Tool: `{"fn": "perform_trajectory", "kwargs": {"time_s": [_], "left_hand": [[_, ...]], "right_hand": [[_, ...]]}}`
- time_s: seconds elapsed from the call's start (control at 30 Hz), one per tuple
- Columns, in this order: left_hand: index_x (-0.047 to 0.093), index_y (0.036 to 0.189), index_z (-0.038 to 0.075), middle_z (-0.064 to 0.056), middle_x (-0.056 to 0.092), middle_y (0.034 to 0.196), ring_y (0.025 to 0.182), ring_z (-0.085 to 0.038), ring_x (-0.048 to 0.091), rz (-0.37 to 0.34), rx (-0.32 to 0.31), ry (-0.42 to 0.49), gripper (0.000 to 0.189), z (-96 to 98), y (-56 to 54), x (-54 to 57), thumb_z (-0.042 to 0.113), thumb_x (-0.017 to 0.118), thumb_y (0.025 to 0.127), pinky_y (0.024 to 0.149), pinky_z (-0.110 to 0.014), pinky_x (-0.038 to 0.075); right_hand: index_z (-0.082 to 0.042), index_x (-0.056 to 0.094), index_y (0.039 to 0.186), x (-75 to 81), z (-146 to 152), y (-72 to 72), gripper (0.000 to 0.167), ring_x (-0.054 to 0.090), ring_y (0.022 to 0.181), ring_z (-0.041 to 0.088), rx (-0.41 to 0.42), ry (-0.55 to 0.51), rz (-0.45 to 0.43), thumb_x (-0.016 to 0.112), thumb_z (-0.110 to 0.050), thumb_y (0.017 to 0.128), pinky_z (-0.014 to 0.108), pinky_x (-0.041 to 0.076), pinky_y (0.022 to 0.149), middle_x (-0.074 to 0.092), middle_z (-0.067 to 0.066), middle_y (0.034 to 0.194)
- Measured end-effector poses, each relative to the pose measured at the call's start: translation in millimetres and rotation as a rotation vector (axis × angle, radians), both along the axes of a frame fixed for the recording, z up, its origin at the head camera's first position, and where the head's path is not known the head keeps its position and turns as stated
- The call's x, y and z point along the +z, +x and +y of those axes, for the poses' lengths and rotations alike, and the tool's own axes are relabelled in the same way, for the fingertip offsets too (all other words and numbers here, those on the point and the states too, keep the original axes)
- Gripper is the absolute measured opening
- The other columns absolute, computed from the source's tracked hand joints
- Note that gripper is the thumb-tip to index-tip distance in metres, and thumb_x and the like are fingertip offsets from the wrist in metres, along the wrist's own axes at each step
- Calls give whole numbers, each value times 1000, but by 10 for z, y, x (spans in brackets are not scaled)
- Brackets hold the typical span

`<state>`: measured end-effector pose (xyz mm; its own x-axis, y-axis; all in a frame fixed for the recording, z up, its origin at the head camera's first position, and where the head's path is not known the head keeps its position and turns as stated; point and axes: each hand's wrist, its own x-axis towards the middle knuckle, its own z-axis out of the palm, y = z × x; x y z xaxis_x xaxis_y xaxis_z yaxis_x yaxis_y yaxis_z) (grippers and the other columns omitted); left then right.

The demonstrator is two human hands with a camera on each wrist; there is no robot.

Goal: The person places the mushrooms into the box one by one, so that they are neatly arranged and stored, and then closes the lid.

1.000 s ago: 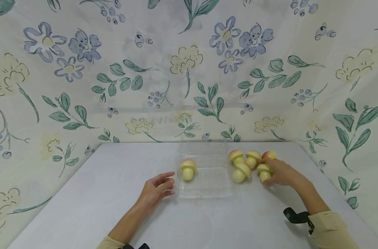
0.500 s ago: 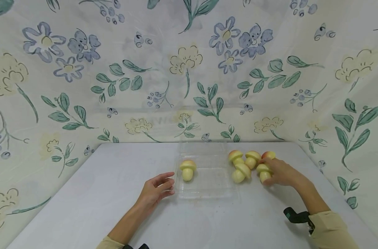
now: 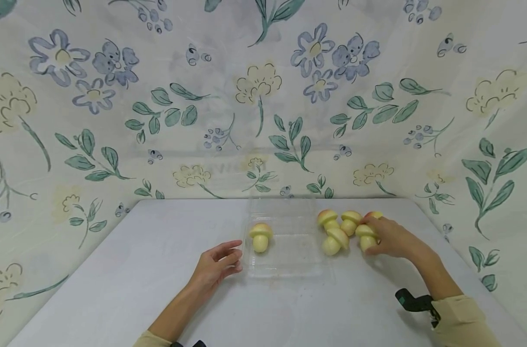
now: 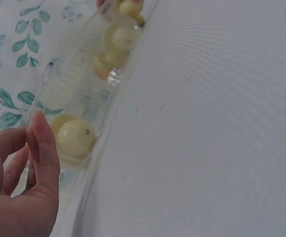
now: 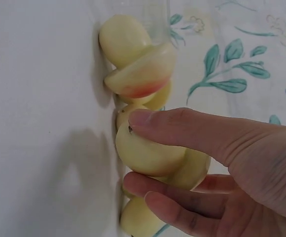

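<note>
My right hand holds a pale-yellow mushroom-shaped piece between thumb and fingers. In the right wrist view the thumb lies on the rounded end of this piece, which has a dark spot, and fingers curl below. At the left side of a clear plastic container, my left hand has its fingers relaxed and apart, with tips at the wall. One similar piece stands upright inside the container's left part. Another piece is partly hidden behind my right hand.
Right of the container lie more mushroom-shaped pieces: one tilted in front, two behind it. The white table meets a floral cloth backdrop at its far edge. The container's transparent lid stands at its back.
The held mushroom-shaped piece and my right hand have risen slightly and shifted a little left. My left hand and the container keep their places.
</note>
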<state>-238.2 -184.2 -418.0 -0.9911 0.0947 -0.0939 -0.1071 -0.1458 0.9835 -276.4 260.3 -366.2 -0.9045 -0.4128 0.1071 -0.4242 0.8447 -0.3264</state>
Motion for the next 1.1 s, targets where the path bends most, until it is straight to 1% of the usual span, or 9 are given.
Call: {"fn": "perform_trajectory", "kwargs": {"time_s": [0.17, 0.37, 0.57, 0.8, 0.9, 1.1], "left_hand": [[52, 135, -4, 2, 59, 90, 73, -10, 60, 6, 10, -8, 49, 9, -12, 5, 7, 69, 91, 75, -26, 61], [53, 135, -4, 2, 59, 89, 74, -10, 60, -2, 24, -35, 48, 21, -20, 26, 6, 68, 91, 74, -26, 61], [51, 136, -5, 2, 58, 90, 74, -9, 60, 3, 19, -50, 49, 27, -4, 29, 7, 68, 91, 75, -25, 61], [51, 136, -6, 2, 58, 89, 75, -9, 60, 3, 14, -41, 50, 23, 14, 22, 7, 69, 91, 75, -25, 61], [52, 136, -5, 2, 58, 90, 74, -9, 60, -3, 22, -44, 49, 28, 15, 24, 7, 69, 91, 74, -25, 61], [52, 135, -4, 2, 58, 89, 74, -9, 60, -10, 19, -44, 49, 22, 16, 20, 7, 69, 91, 74, -25, 61]], "right_hand": [[-4, 53, 131, 65, -14, 41, 67, 55, 93, 21, 8, -20, 22, 84, -20, 74, 34, 47, 76, 63, 11, 112], [-6, 51, 134, 122, -44, 86, 69, 57, 93, 22, -13, -43, 12, 84, -20, 75, 34, 48, 75, 61, 17, 118], [-8, 51, 136, 148, -75, 106, 70, 57, 90, 21, -17, -43, 19, 84, -22, 76, 33, 48, 74, 60, 17, 120], [-8, 50, 138, 182, -144, 130, 71, 57, 90, 20, -7, -87, -22, 83, -20, 77, 31, 51, 73, 57, 20, 122], [-9, 49, 138, 191, -158, 139, 71, 58, 91, 22, -5, -85, -25, 83, -19, 77, 31, 51, 73, 56, 21, 123], [-10, 47, 140, 202, -189, 123, 72, 58, 86, 19, -6, -80, -36, 82, -18, 78, 28, 51, 71, 57, 18, 117]]}}
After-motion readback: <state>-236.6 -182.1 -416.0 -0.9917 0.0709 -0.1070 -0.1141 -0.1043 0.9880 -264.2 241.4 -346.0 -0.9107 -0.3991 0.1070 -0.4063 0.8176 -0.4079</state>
